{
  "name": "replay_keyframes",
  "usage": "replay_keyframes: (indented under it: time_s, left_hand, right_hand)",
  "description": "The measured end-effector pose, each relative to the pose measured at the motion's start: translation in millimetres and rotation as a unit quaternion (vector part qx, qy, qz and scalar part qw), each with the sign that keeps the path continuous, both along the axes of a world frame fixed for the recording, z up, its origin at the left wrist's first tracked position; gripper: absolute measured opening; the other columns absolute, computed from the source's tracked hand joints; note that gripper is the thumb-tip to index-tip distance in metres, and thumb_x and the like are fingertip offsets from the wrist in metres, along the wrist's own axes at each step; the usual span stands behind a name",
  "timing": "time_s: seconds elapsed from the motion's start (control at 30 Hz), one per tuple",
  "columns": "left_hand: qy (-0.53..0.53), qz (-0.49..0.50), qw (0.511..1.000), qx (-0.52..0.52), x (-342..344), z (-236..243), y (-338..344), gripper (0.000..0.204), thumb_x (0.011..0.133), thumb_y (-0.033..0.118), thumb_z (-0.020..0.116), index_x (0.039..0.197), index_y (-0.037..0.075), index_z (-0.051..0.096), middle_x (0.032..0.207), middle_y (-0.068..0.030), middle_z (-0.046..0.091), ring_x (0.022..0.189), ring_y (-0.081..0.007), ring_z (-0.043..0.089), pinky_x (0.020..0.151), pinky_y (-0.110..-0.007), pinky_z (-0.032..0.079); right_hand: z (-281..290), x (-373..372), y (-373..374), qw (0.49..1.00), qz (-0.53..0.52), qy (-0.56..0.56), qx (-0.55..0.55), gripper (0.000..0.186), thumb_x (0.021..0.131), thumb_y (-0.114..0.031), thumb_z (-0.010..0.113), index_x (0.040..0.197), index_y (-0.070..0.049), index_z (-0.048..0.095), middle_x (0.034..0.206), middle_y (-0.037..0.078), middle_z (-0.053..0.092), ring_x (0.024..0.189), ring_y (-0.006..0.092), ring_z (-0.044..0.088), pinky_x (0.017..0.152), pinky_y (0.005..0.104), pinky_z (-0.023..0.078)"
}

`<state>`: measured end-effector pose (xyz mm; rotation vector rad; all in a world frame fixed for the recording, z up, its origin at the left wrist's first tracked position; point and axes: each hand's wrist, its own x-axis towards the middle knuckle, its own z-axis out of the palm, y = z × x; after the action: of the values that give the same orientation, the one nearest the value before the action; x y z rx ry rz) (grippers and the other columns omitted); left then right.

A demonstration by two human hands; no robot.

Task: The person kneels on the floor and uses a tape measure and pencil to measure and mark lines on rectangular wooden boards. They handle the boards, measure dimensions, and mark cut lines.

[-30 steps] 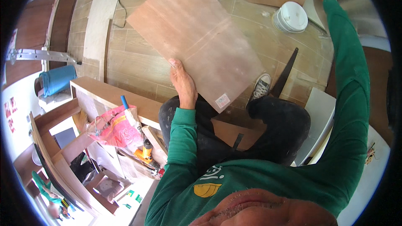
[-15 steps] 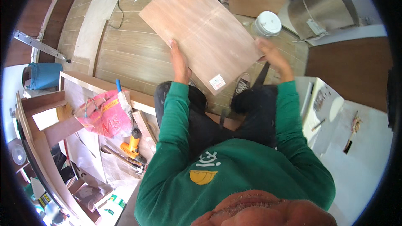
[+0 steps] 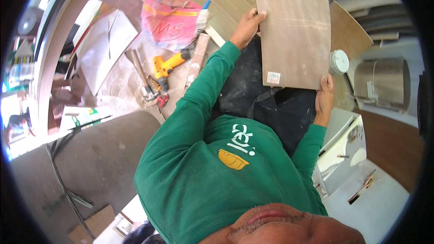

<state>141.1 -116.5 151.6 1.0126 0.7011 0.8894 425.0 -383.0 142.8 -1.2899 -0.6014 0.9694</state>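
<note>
A light-brown plywood panel (image 3: 294,31) with a small white label at its near edge is held up in front of me, over my dark trousers. My left hand (image 3: 248,26) is closed on its left edge, thumb lying on the upper face. At the near right corner, my right hand (image 3: 325,97) grips the panel with the thumb on top and the fingers partly hidden beneath. The panel's far end runs out of the top of the view.
To the left lie a yellow cordless drill (image 3: 168,64), a hammer (image 3: 141,74) and a pink bag (image 3: 169,21). A white lidded bucket (image 3: 339,61) stands beyond the panel's right edge. A rolled brown sheet (image 3: 382,81) is at the far right. Lower left is a large grey-brown surface (image 3: 95,162).
The view has swung left. The panel has turned from a slant to nearly straight ahead. My right hand now holds its near right corner, and my left hand still has the left edge.
</note>
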Motion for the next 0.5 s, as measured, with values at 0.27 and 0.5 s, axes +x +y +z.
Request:
replay_keyframes:
  time_s: [0.27, 0.5]
  left_hand:
    - [0.103, 0.102, 0.989, 0.007, -86, -59, -2, 0.040, 0.111, 0.031, 0.058, 0.129, -0.004, 0.064, 0.108, -0.0067, 0.072, 0.095, -0.0125, 0.065, 0.081, -0.030, 0.051]
    - [0.322, -0.072, 0.944, 0.019, -104, -92, -3, 0.074, 0.106, 0.047, 0.061, 0.142, -0.017, 0.055, 0.130, -0.0277, 0.070, 0.120, -0.0331, 0.068, 0.104, -0.040, 0.052]
  right_hand:
    - [36, -58, 7, 0.984, 0.092, -0.132, -0.078, 0.045, 0.113, -0.031, 0.057, 0.142, 0.004, 0.059, 0.132, 0.013, 0.069, 0.120, 0.0184, 0.066, 0.105, 0.0342, 0.051]
    - [73, -101, -27, 0.960, 0.164, -0.113, -0.198, 0.046, 0.112, -0.039, 0.057, 0.133, 0.001, 0.063, 0.099, 0.006, 0.071, 0.073, 0.0119, 0.066, 0.061, 0.0273, 0.054]
